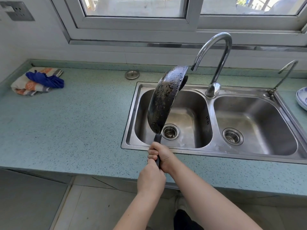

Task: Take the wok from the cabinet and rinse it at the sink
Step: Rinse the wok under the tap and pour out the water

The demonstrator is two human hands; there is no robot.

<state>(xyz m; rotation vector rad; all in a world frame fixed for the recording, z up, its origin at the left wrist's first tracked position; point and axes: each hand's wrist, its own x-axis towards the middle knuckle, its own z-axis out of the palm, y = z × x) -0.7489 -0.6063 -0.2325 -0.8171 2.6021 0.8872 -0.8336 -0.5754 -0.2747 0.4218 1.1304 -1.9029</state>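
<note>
A black, worn wok (164, 98) hangs tilted on its edge over the left basin of the steel double sink (210, 151), its dark outer bottom turned to the left. Both hands grip its dark handle (157, 140) above the counter's front edge. My right hand (163, 156) holds the handle higher up, and my left hand (152, 177) wraps it just below. The tall curved tap (216, 63) stands behind the sink, its spout close to the wok's upper rim. No water runs from it.
A folded cloth with a blue rag (37, 81) lies at the counter's far left. A round metal sink plug (132, 74) rests near the back wall. A small second tap (282, 77) and stacked white plates (302, 98) are at the right. The window sits behind.
</note>
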